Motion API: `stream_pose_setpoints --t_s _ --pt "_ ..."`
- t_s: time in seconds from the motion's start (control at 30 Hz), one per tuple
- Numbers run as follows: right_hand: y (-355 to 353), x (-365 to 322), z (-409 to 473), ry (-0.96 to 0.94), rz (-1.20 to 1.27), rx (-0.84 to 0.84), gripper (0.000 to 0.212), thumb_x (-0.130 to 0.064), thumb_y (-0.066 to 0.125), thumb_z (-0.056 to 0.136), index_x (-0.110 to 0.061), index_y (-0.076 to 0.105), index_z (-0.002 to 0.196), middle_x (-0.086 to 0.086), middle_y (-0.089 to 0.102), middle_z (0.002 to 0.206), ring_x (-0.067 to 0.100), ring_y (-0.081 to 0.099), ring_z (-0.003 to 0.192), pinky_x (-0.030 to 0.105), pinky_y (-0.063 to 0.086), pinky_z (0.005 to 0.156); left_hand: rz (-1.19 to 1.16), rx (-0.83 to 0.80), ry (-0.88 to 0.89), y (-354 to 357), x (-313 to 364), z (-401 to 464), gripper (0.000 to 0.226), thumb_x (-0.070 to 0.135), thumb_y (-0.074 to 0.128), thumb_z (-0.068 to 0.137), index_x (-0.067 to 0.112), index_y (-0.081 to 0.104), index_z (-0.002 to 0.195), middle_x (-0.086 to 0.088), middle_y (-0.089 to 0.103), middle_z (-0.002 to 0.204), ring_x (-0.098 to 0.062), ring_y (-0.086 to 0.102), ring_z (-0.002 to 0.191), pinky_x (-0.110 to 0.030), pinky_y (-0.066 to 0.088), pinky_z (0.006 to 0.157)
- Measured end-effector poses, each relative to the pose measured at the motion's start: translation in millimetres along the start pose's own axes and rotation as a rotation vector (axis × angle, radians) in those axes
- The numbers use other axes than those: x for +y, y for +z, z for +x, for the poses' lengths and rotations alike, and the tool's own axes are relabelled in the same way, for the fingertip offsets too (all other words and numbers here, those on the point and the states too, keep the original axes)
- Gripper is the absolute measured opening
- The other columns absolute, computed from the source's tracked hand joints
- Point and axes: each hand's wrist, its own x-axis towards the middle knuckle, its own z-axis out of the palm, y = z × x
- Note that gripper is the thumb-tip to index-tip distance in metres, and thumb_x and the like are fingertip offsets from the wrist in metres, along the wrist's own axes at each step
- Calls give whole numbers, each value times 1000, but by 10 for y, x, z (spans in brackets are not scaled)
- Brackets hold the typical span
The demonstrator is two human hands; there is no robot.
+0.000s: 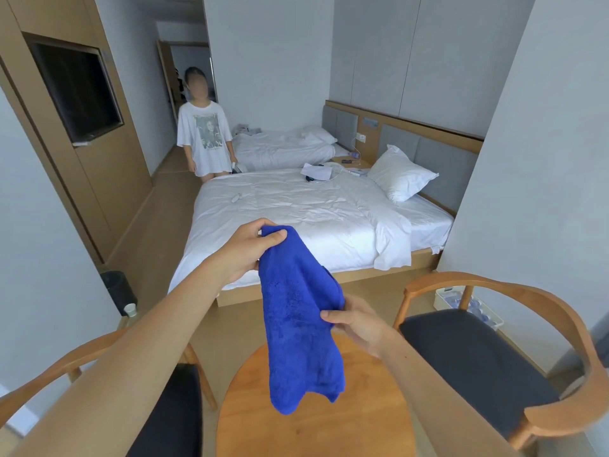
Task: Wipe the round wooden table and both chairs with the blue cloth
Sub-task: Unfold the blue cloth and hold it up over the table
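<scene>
Filling the middle of the frame is a white bed [296,209], with a second person [203,140] standing beyond it at upper left. Lower down, the round wooden table [329,430] sits at bottom centre between two chairs — the right chair [478,351] at lower right, the left chair [164,407] at lower left, both with dark seats. The blue cloth [300,324] hangs in the air above the table, not yet touching it. The left hand [250,245] pinches its top corner; the right hand [356,321] grips its right edge lower down. I'd say the cloth wants folding into a flat pad first — then laid on the tabletop and swept in overlapping passes out to the rim.
</scene>
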Motion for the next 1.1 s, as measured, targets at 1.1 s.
stream_pose_setpoints --t_s 1.1 --pt "-358 -254 44 138 -210 489 29 0 54 88 -4 57 117 12 64 116 26 62 104 37 54 82 359 -72 -17 269 -687 -163 17 20 60 91 22 53 106 -5 62 78 -19 55 73 -29 45 74"
